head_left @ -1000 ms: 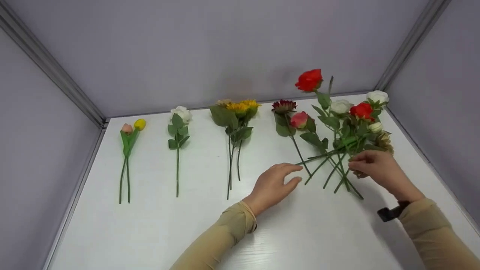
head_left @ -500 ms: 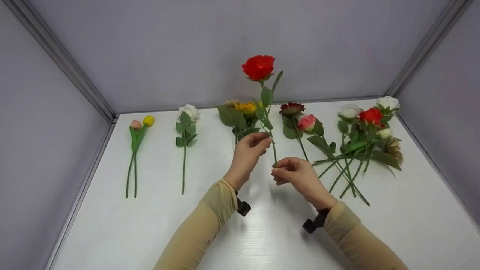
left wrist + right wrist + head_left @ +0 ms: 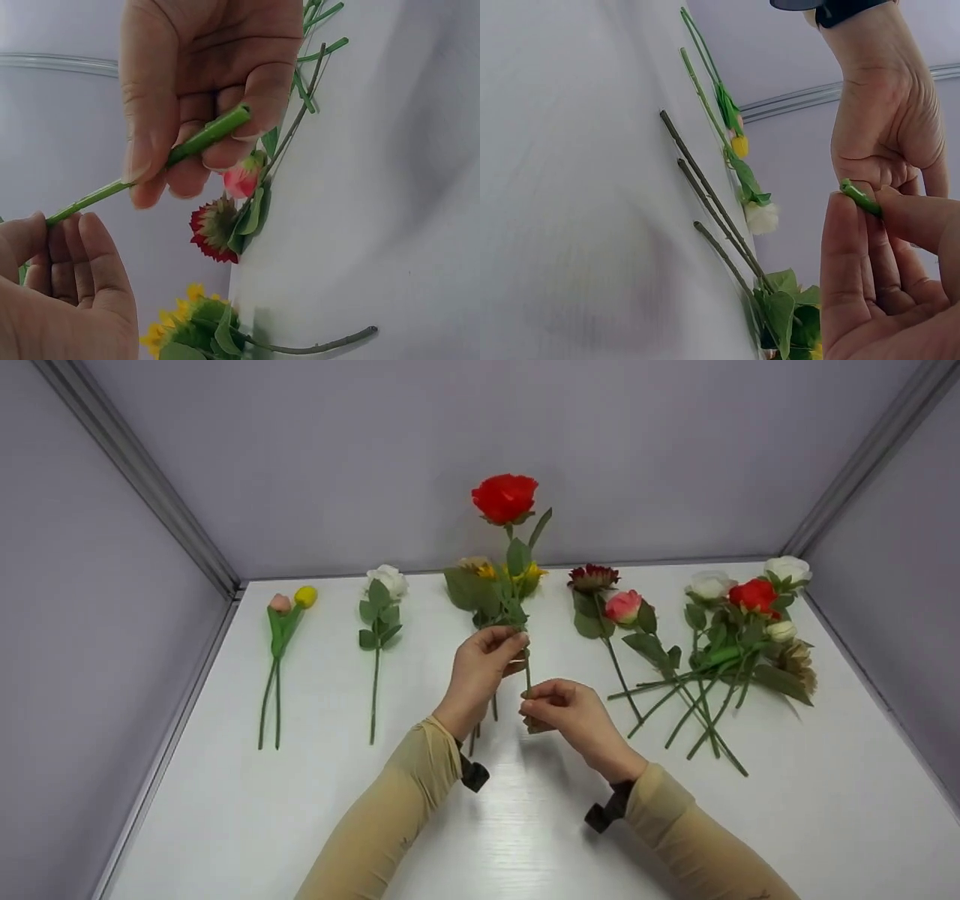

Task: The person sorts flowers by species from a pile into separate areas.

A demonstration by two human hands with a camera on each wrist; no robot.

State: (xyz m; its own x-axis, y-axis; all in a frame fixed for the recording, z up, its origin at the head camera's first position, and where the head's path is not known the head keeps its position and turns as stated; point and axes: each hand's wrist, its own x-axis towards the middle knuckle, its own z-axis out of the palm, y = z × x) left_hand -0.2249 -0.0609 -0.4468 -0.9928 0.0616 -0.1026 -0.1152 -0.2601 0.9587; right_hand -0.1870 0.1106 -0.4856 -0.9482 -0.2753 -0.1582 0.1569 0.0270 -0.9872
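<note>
A red rose (image 3: 505, 499) on a green leafy stem (image 3: 90, 199) stands nearly upright above the table, its bloom against the back wall. My left hand (image 3: 480, 675) pinches the stem just under the leaves. Lower down, my right hand (image 3: 577, 720) pinches it close to the cut end, which pokes out past the fingers in the left wrist view. Behind the rose lie sunflowers (image 3: 532, 577), partly covered by its leaves and my left hand. To the right are a dark red flower (image 3: 592, 577) and a pink flower (image 3: 624, 606) with stems on the table.
On the white table (image 3: 180, 810), two tulips (image 3: 304, 598) lie at far left and a white rose (image 3: 388, 580) beside them. A crossed pile with another red rose (image 3: 754, 597) and several white blooms (image 3: 787, 568) lies at right. Grey panels (image 3: 337, 457) enclose the table.
The red rose has come from over the right-hand pile to the middle in my right hand. My left hand has moved left and taken hold of its stem; both then shifted slightly left.
</note>
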